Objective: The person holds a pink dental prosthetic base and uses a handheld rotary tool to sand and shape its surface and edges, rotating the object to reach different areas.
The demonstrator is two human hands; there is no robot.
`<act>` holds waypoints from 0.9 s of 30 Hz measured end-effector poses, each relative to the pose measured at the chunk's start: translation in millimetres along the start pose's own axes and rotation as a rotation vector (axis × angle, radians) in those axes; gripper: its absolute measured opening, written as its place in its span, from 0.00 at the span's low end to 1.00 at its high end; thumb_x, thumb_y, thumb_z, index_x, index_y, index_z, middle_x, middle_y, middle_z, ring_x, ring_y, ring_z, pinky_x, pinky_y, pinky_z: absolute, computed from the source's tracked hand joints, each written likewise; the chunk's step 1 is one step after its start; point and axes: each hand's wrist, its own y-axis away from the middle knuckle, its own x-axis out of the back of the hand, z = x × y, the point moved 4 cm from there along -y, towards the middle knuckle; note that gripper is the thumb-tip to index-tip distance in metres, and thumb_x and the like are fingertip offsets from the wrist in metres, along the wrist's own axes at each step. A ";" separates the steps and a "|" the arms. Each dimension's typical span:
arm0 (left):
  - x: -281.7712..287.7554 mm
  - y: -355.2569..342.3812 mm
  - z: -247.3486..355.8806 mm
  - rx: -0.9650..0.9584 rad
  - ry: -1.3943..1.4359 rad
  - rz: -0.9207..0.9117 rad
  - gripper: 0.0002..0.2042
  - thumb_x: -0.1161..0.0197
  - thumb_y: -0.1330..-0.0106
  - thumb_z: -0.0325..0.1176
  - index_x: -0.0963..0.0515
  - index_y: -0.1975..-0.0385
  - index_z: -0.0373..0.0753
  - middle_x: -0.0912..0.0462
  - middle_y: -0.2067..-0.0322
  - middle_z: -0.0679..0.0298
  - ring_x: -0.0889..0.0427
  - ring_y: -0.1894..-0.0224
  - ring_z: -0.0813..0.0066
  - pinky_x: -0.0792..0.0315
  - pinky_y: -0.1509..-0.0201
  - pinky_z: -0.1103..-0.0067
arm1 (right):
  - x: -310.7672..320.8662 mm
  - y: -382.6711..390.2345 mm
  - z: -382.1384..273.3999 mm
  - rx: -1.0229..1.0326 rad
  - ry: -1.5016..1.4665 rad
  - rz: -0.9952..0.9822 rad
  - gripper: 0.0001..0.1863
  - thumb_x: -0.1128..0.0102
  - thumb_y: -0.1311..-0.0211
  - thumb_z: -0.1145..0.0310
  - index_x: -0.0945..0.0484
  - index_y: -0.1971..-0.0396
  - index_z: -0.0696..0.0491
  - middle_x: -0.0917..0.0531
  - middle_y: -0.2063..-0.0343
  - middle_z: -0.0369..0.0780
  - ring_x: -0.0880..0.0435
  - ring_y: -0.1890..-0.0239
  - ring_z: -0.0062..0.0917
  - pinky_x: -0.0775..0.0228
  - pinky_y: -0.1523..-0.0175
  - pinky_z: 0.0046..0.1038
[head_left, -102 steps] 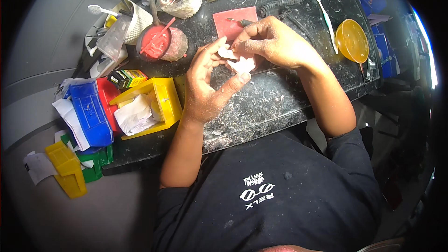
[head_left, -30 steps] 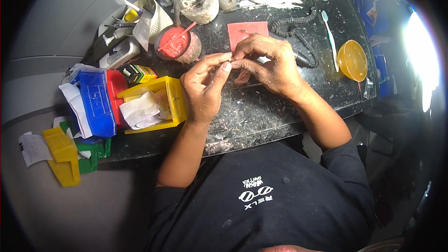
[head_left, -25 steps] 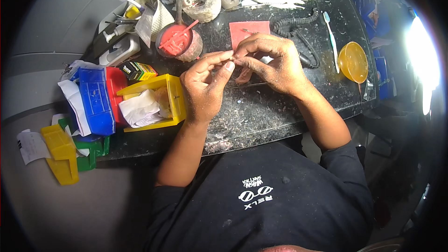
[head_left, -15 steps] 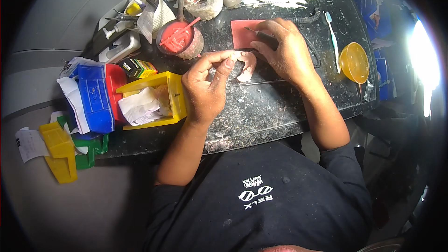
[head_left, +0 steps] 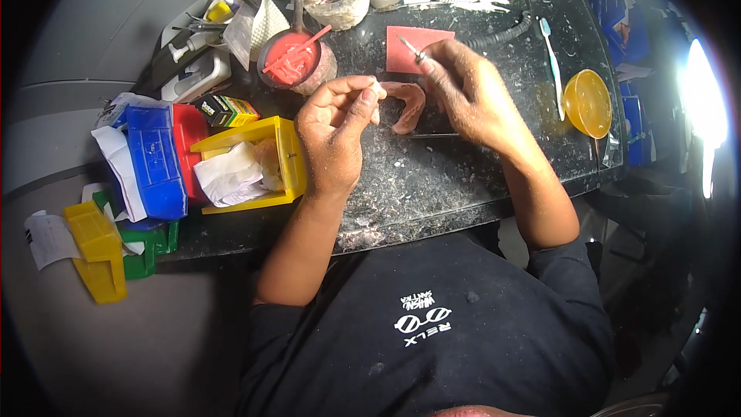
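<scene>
My left hand (head_left: 336, 125) pinches a small whitish piece (head_left: 377, 91) between thumb and fingertips; it looks like a tooth, but is too small to be sure. Close beside those fingertips, a pink horseshoe-shaped denture base (head_left: 409, 112) lies on the dark bench. My right hand (head_left: 472, 96) is closed around a handpiece (head_left: 417, 54), its thin metal tip pointing up and left. Most of the handpiece's body is hidden in my palm. Under that tip lies a flat pink wax sheet (head_left: 400, 60).
To the left stand a pot of pink wax (head_left: 287, 69), a yellow bin (head_left: 289, 150) with paper inside, a blue bin (head_left: 160, 170) and a tool holder (head_left: 270, 27). A toothbrush (head_left: 552, 69) and a yellow bowl (head_left: 588, 104) lie right. A dark hose (head_left: 505, 33) curves behind my right hand.
My left hand has drawn slightly left with the small piece, away from the denture base. My right hand has turned, and the handpiece tip has shifted left and up.
</scene>
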 end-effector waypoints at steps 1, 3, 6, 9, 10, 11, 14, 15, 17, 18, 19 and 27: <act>1.6 0.0 -0.7 0.000 -0.002 0.006 0.08 0.36 0.30 0.22 0.21 0.55 0.29 0.14 0.63 0.57 0.20 0.66 0.81 0.25 0.60 0.85 | -3.9 4.5 -11.0 -0.111 -0.167 -0.123 0.17 0.44 0.25 0.62 0.24 0.60 0.64 0.13 0.66 0.49 0.11 0.65 0.34 0.21 0.59 0.33; 1.5 -1.8 -4.8 0.023 0.058 0.024 0.07 0.36 0.31 0.21 0.20 0.55 0.29 0.14 0.63 0.57 0.20 0.67 0.81 0.26 0.61 0.85 | -20.2 10.1 -11.0 -0.143 -0.391 -0.234 0.21 0.48 0.22 0.58 0.24 0.61 0.66 0.14 0.68 0.43 0.12 0.66 0.23 0.19 0.61 0.26; 1.3 0.3 -3.7 0.008 0.032 0.065 0.07 0.36 0.31 0.21 0.20 0.56 0.29 0.14 0.63 0.58 0.20 0.67 0.81 0.25 0.60 0.85 | -28.3 16.2 -19.2 -0.288 -0.376 -0.321 0.24 0.44 0.24 0.52 0.23 0.65 0.62 0.23 0.77 0.35 0.21 0.70 0.17 0.27 0.65 0.25; 1.9 1.9 -6.9 0.003 0.056 0.074 0.06 0.36 0.31 0.21 0.20 0.56 0.29 0.14 0.62 0.59 0.20 0.66 0.82 0.25 0.60 0.85 | -34.0 15.7 -11.0 -0.277 -0.334 -0.350 0.25 0.43 0.26 0.49 0.19 0.62 0.61 0.21 0.77 0.35 0.26 0.71 0.16 0.32 0.66 0.27; 1.6 2.1 -7.4 0.006 0.056 0.072 0.06 0.36 0.31 0.21 0.20 0.56 0.29 0.14 0.62 0.59 0.20 0.66 0.82 0.25 0.60 0.85 | -34.2 15.5 -11.7 -0.241 -0.339 -0.342 0.25 0.42 0.26 0.49 0.18 0.61 0.61 0.21 0.77 0.35 0.26 0.71 0.16 0.32 0.66 0.28; 1.8 2.4 -8.2 0.008 0.064 0.066 0.06 0.36 0.31 0.20 0.20 0.56 0.29 0.14 0.62 0.59 0.19 0.65 0.81 0.24 0.59 0.84 | -33.9 15.2 -11.8 -0.244 -0.341 -0.341 0.25 0.42 0.26 0.49 0.18 0.61 0.61 0.21 0.77 0.35 0.26 0.71 0.16 0.32 0.66 0.28; -0.5 4.0 -8.1 0.015 0.060 0.061 0.06 0.37 0.31 0.20 0.21 0.56 0.28 0.14 0.62 0.59 0.17 0.62 0.80 0.22 0.56 0.83 | -33.7 15.8 -14.7 -0.314 -0.336 -0.408 0.26 0.42 0.27 0.48 0.17 0.55 0.60 0.17 0.73 0.36 0.25 0.68 0.16 0.29 0.61 0.29; -1.3 4.5 -7.6 0.016 0.048 0.064 0.06 0.37 0.30 0.20 0.21 0.57 0.28 0.14 0.62 0.59 0.16 0.61 0.78 0.21 0.54 0.82 | -33.8 15.9 -18.4 -0.293 -0.373 -0.413 0.27 0.42 0.27 0.47 0.17 0.54 0.60 0.16 0.71 0.38 0.24 0.66 0.17 0.29 0.59 0.28; 0.1 4.9 -9.8 0.009 0.057 0.051 0.06 0.38 0.30 0.20 0.21 0.57 0.28 0.15 0.61 0.59 0.16 0.59 0.78 0.21 0.53 0.82 | -34.6 16.5 -20.7 -0.274 -0.411 -0.416 0.27 0.42 0.27 0.47 0.17 0.53 0.60 0.15 0.68 0.39 0.23 0.63 0.17 0.28 0.56 0.28; 0.1 5.1 -10.3 -0.001 0.067 0.040 0.06 0.38 0.30 0.20 0.21 0.57 0.28 0.15 0.61 0.58 0.15 0.58 0.77 0.20 0.52 0.81 | -35.5 17.3 -19.5 -0.300 -0.407 -0.423 0.27 0.43 0.27 0.47 0.17 0.52 0.60 0.14 0.66 0.40 0.22 0.61 0.18 0.28 0.53 0.28; -0.8 5.7 -10.1 0.001 0.068 0.039 0.06 0.38 0.30 0.20 0.21 0.57 0.28 0.15 0.61 0.58 0.15 0.58 0.77 0.20 0.52 0.81 | -35.7 18.3 -18.9 -0.314 -0.405 -0.426 0.27 0.43 0.27 0.47 0.18 0.51 0.60 0.14 0.65 0.41 0.22 0.60 0.18 0.28 0.52 0.28; 0.0 6.6 -8.9 -0.023 0.018 0.054 0.05 0.39 0.30 0.18 0.21 0.57 0.27 0.15 0.59 0.57 0.16 0.57 0.77 0.21 0.49 0.81 | -38.3 18.2 -18.2 -0.314 -0.415 -0.430 0.27 0.44 0.26 0.48 0.19 0.49 0.60 0.13 0.61 0.42 0.20 0.57 0.20 0.27 0.49 0.29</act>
